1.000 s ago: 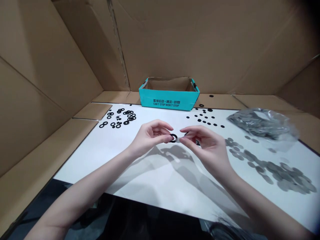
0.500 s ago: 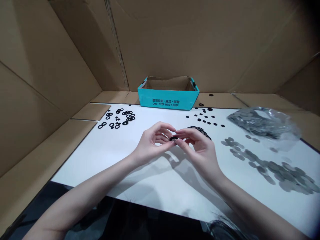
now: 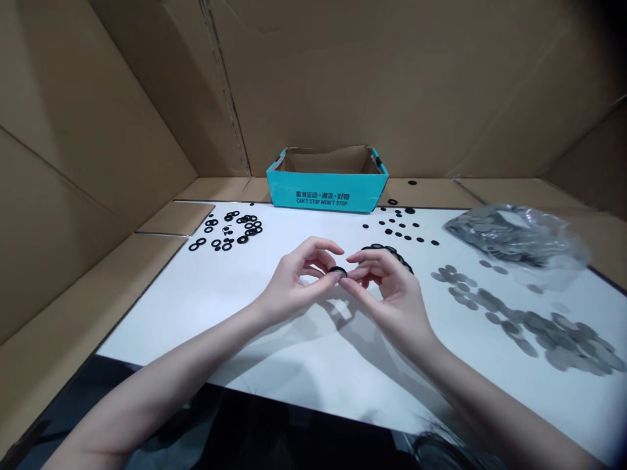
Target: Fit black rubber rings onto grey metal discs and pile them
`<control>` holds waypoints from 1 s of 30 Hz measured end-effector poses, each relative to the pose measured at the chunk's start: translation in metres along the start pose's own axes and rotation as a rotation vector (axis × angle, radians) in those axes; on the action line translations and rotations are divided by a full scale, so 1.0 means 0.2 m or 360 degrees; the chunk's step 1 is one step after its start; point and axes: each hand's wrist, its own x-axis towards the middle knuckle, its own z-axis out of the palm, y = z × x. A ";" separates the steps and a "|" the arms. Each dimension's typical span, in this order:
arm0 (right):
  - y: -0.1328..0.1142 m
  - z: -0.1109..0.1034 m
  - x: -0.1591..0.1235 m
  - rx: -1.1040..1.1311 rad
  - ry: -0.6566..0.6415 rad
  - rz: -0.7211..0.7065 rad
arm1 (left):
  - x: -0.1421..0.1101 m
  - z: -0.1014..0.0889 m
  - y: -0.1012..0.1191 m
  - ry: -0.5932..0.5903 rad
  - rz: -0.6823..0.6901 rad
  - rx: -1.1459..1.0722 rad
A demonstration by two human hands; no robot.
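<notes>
A small black ring with a greyish disc in it [image 3: 337, 271] is pinched above the middle of the white table. My left hand [image 3: 304, 275] grips its left side, the fingers curled and the thumb along the near edge. On the other side my right hand [image 3: 385, 281] holds it with the thumb against its near right edge, while the index finger is lifted off. Just behind my right hand lies a cluster of black rings [image 3: 378, 248], partly hidden by the fingers.
Black rings [image 3: 243, 239] are scattered at the left. Small black discs [image 3: 399, 234] lie back right. Translucent grey discs [image 3: 531, 326] spread over the right, below a clear plastic bag [image 3: 509, 235] of such discs. A turquoise box [image 3: 326, 192] stands at the back, among cardboard walls [image 3: 392, 78].
My right index finger has lifted away from the ring, and a gap now shows between the two hands' index fingers. The ring has tilted a little. The view has shifted slightly.
</notes>
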 end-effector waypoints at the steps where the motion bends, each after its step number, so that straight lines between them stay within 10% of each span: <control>1: 0.00 0.00 0.00 -0.0013 -0.0017 -0.0003 | 0.00 -0.01 0.00 -0.0032 0.0014 0.0002; 9: 0.01 -0.02 0.00 0.0036 -0.0153 0.0002 | 0.02 -0.07 0.00 -0.0411 0.0025 -0.0082; 20: 0.00 0.00 -0.01 0.0019 -0.0036 -0.0094 | -0.01 -0.02 0.02 -0.0172 -0.0002 -0.0187; 30: -0.02 -0.01 -0.02 0.0025 -0.0036 -0.0026 | 0.00 -0.06 0.04 -0.0407 -0.0009 0.0074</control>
